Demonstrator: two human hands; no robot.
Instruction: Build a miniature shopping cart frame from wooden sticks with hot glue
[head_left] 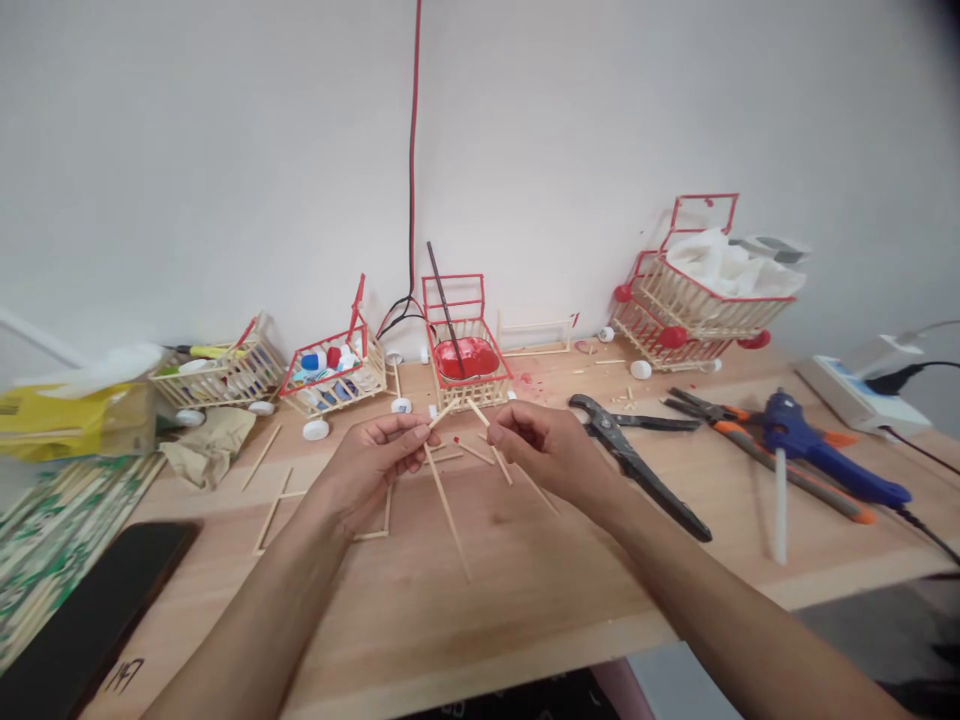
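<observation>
Over the middle of the table, my left hand pinches thin wooden sticks between thumb and fingers. One long wooden stick slants down from it toward me, and a short end points up toward my other hand. Closed on another thin wooden stick is my right hand; the tips of the two hands' sticks come close together, and I cannot tell whether they touch. Short loose sticks lie on the table under and between the hands. A stick frame lies partly hidden by my left wrist.
Behind my hands stands a small stick cart holding a red paint dish and brush. More carts line the wall. Pincers, pliers, a blue glue gun and a power strip lie right; a phone and bundled sticks left.
</observation>
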